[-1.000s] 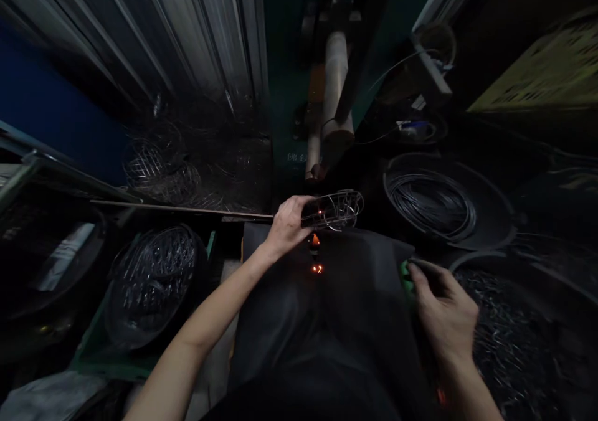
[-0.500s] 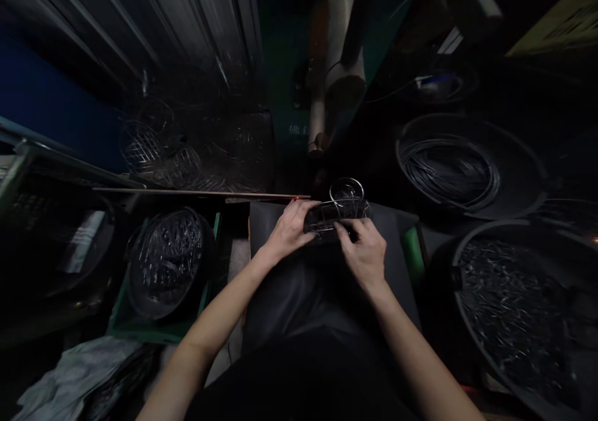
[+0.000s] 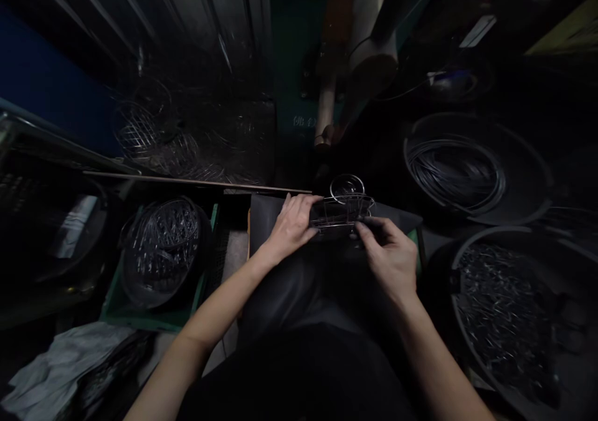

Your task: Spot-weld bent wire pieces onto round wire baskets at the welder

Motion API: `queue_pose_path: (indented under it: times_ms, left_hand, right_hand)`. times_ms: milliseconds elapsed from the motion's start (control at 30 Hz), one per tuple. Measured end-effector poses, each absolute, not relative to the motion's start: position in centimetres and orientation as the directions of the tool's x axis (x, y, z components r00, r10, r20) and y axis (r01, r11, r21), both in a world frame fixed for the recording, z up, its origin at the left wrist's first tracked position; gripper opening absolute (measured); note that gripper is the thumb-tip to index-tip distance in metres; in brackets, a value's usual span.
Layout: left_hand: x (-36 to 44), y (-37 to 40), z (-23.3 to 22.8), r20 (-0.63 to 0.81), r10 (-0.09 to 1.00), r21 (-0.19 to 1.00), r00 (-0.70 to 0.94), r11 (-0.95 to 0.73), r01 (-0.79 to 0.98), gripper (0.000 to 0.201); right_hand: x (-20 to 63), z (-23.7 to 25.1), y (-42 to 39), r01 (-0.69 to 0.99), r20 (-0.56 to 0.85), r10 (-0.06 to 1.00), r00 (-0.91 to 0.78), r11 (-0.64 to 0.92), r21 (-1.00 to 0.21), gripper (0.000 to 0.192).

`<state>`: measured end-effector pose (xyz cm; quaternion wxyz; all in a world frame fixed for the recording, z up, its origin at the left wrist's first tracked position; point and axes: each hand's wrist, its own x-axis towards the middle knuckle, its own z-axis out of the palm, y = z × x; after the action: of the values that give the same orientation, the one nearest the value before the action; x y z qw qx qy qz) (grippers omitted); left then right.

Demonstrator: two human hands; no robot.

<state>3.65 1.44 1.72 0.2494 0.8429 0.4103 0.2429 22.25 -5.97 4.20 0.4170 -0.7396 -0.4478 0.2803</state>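
A small wire rack (image 3: 343, 210) made of bent metal rods lies in front of me over the dark cloth on my lap. My left hand (image 3: 294, 225) grips its left end, fingers over the top rod and thumb at the lower one. At the right part of the lower rod, thumb and forefinger of my right hand (image 3: 391, 256) are pinched together; what lies between them is too small and dark to make out. Just behind the rack, a shiny metal ring (image 3: 347, 187) stands out and seems to touch it.
A basin of wire parts (image 3: 163, 253) sits in a green crate (image 3: 135, 318) at left. On the right are a tub with coiled wire (image 3: 455, 172) and a bucket of small bent metal pieces (image 3: 504, 315). Machine bars (image 3: 327, 116) hang ahead. Wire baskets (image 3: 140, 131) lie far left.
My right hand has slid to the right along the rack's lower rod, still pinched. The left hand keeps its grip on the left end. The view has shifted slightly.
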Motion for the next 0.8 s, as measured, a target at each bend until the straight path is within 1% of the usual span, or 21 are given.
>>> queue_pose_path:
  times_ms: [133, 233, 367, 533, 600, 667, 733, 800]
  left_hand:
    - [3.9, 1.0, 1.7, 0.198, 0.813, 0.614, 0.548, -0.538, 0.577, 0.054]
    - [4.0, 0.8, 1.8, 0.188, 0.82, 0.613, 0.541, -0.528, 0.588, 0.057]
    - [4.2, 0.6, 2.1, 0.185, 0.856, 0.627, 0.484, -0.481, 0.612, 0.059]
    - [4.1, 0.8, 2.4, 0.176, 0.847, 0.656, 0.501, -0.481, 0.582, 0.059]
    - [3.9, 1.1, 2.6, 0.185, 0.833, 0.661, 0.521, -0.498, 0.562, 0.058]
    - [3.6, 1.6, 3.0, 0.211, 0.823, 0.646, 0.528, -0.522, 0.557, 0.058]
    - [3.6, 2.1, 3.4, 0.245, 0.819, 0.609, 0.519, -0.547, 0.575, 0.058]
    - [3.6, 2.7, 3.8, 0.274, 0.816, 0.564, 0.509, -0.565, 0.602, 0.058]
  right_hand:
    - [21.4, 4.3, -5.6, 0.485, -0.048, 0.913, 0.404, -0.259, -0.835, 0.03]
    - [21.7, 4.2, -5.5, 0.468, -0.058, 0.917, 0.394, -0.255, -0.846, 0.028]
    - [22.6, 3.9, -5.8, 0.446, -0.04, 0.921, 0.388, -0.225, -0.866, 0.029]
    - [22.8, 4.4, -6.0, 0.538, 0.023, 0.927, 0.375, -0.197, -0.82, 0.031]
    - [22.6, 4.9, -5.9, 0.481, 0.01, 0.914, 0.406, -0.204, -0.853, 0.03]
    - [22.2, 5.4, -5.5, 0.374, -0.03, 0.906, 0.423, -0.205, -0.905, 0.031]
    - [21.9, 5.7, -4.7, 0.28, -0.073, 0.911, 0.407, -0.2, -0.939, 0.031]
    - [21.5, 5.8, -3.7, 0.222, -0.109, 0.921, 0.373, -0.203, -0.954, 0.032]
